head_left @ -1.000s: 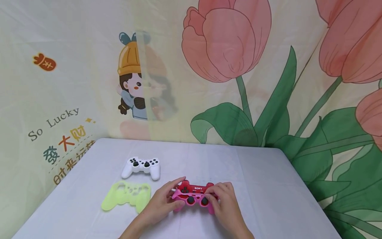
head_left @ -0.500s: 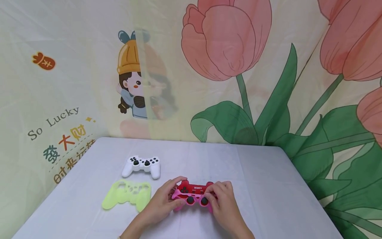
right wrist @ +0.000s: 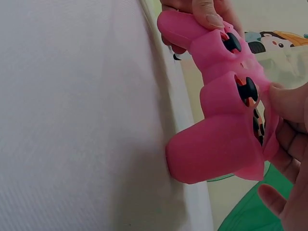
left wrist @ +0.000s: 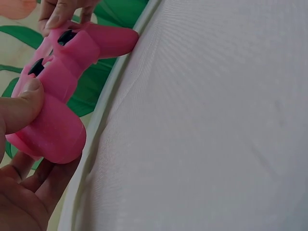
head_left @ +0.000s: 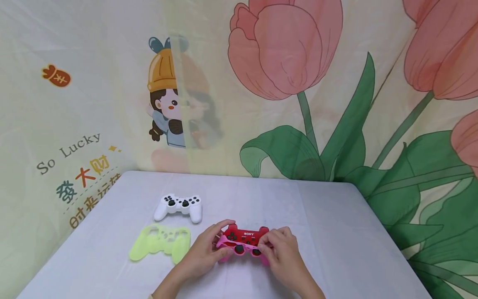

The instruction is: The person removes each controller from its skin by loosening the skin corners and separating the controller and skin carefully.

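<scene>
A red game controller (head_left: 248,235) sits partly inside a pink silicone cover (right wrist: 211,149). The cover wraps both handles and the lower face, while the upper face with the SONY mark shows bare. Black thumbsticks (right wrist: 248,89) poke through its holes. My left hand (head_left: 203,254) grips the covered left handle, thumb on the face and fingers underneath. With thumb and fingers, my right hand (head_left: 281,253) pinches the cover's upper edge at the right, pulled away from the controller; a gap with buttons shows there in the right wrist view.
A white game controller (head_left: 174,209) lies at the back left of the white-covered table (head_left: 336,232). In front of it, left of my left hand, a yellow-green silicone cover (head_left: 140,249) lies flat. Behind the table hangs a printed curtain (head_left: 209,25).
The thumbsticks look lower and more covered by the pink edge as the controller tips slightly. Both hands keep their hold, and the head view has shifted a little.
</scene>
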`<state>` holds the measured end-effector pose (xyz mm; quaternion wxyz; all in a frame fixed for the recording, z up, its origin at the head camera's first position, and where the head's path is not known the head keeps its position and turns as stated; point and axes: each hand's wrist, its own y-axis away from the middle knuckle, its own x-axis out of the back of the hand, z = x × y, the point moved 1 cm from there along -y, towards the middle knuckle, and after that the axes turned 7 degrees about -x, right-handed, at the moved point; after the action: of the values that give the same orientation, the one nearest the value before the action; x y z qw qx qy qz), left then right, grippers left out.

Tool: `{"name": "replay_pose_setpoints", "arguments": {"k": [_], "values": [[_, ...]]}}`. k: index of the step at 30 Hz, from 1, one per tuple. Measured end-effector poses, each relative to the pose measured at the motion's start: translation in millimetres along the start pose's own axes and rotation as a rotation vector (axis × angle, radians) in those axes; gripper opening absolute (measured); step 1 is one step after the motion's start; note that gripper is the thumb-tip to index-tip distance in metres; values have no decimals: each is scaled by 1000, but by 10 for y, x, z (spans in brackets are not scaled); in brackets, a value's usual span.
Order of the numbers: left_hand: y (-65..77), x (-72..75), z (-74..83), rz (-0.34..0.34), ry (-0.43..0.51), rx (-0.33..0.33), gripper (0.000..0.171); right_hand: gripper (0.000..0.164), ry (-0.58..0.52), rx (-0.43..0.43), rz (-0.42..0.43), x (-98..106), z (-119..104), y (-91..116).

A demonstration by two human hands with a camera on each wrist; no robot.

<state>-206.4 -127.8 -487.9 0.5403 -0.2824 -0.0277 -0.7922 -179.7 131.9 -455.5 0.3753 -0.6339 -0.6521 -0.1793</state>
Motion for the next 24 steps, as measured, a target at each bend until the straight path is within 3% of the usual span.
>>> {"name": "replay_pose_setpoints", "arguments": {"k": [11,24], "values": [[2,-5,10,11,17,-23,72,35,20,84,-39,91,16,35],[-6,-8,-18,2,-1,13,73,36,70,174,-42,101,37,54]]}}
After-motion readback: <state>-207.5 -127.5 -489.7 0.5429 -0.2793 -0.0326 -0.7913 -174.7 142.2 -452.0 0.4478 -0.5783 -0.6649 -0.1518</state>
